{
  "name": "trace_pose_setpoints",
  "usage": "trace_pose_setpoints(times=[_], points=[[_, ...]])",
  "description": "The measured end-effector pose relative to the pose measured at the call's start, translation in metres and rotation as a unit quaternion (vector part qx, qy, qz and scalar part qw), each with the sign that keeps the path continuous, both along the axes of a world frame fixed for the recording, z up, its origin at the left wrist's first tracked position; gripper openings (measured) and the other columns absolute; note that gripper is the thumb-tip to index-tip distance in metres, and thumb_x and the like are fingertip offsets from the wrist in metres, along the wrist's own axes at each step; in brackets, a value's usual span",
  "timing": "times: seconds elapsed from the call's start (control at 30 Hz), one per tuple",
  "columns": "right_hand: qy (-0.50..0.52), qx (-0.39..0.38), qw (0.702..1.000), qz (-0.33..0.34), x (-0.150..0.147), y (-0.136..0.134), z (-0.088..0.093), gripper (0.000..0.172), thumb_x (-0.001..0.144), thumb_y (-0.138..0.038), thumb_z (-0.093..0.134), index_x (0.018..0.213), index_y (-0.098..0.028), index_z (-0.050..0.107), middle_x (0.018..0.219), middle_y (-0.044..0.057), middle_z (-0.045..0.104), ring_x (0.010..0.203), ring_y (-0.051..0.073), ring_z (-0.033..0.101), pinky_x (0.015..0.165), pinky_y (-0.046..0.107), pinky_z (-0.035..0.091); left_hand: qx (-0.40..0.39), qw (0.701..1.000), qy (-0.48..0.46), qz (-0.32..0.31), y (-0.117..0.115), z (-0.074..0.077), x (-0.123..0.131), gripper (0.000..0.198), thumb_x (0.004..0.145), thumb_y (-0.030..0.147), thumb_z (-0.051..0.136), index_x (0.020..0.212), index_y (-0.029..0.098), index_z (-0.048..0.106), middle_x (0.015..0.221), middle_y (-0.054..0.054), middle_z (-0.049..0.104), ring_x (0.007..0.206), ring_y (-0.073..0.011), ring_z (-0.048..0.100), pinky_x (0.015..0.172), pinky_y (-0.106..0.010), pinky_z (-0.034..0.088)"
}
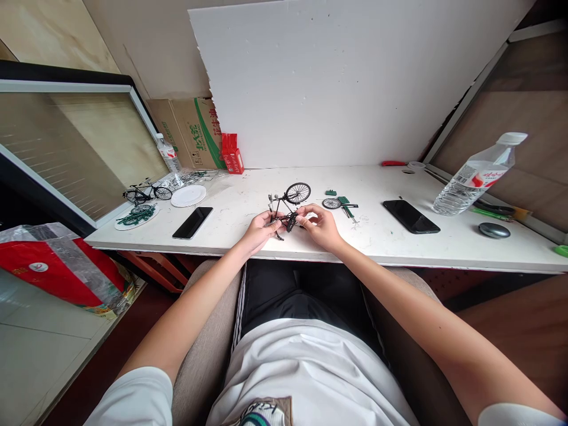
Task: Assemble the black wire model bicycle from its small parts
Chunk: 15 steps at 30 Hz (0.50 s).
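Observation:
Between my two hands, close to the table's front edge, is a black model bicycle (pixel 284 218) with one spoked wheel (pixel 297 193) pointing away from me. My left hand (pixel 262 229) grips the frame from the left, thumb on top. On the other side, my right hand (pixel 320 226) pinches the model near its crank with thumb and fingers; the exact spot is partly hidden. To the right of it lie a loose spoked wheel (pixel 331 203) and green plastic parts (pixel 344 202) with a thin black piece.
An assembled model bicycle (pixel 146 191), a plate of green pieces (pixel 137 216), a white plate (pixel 189 196) and a phone (pixel 192 223) lie left. Another phone (pixel 410 216), a water bottle (pixel 479 174) and a dark rounded object (pixel 494 230) are right. A red box (pixel 232 154) stands behind.

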State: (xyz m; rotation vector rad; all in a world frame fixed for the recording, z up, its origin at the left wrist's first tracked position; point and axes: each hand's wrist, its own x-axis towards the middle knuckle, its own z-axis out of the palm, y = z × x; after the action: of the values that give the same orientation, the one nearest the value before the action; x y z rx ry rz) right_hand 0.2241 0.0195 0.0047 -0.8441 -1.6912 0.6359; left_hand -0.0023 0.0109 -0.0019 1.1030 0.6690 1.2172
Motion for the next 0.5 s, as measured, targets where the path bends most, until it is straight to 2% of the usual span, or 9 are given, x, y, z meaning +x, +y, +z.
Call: trace_pose_setpoints(times=[0.23,0.37,0.5], points=[[-0.017,0.01,1.0,0.012,-0.0008,0.0003,-0.0003,0.034,0.097,-0.057,0.073,0.106,-0.024,0.075,0.106,0.009,0.077,0.099,0.026,0.073,0.077,0.039,0.061,-0.001,1.0,0.005,-0.007,-0.0053,0.0064,0.0,0.037,0.077,0.021,0.095,0.105,0.013,0.073,0.108,-0.009,0.075,0.101,-0.0227,0.075,0.09,-0.037,0.06],[-0.025,0.024,0.999,0.025,-0.0017,-0.0026,0.0013,0.035,0.098,-0.059,0.071,0.106,-0.025,0.073,0.107,0.008,0.076,0.102,0.025,0.073,0.079,0.038,0.062,-0.011,1.0,0.017,-0.015,-0.0055,0.0085,0.0028,0.038,0.084,0.035,0.092,0.111,0.014,0.075,0.107,-0.01,0.078,0.096,-0.0218,0.075,0.088,-0.035,0.06],[-0.036,0.041,0.998,0.041,-0.0027,-0.0061,0.0033,0.031,0.101,-0.055,0.069,0.107,-0.025,0.071,0.105,0.007,0.073,0.095,0.023,0.073,0.077,0.036,0.061,-0.003,0.999,0.039,-0.015,-0.0034,0.006,0.0072,0.047,0.086,0.052,0.088,0.109,0.012,0.078,0.1,-0.011,0.079,0.089,-0.0208,0.075,0.081,-0.032,0.059]])
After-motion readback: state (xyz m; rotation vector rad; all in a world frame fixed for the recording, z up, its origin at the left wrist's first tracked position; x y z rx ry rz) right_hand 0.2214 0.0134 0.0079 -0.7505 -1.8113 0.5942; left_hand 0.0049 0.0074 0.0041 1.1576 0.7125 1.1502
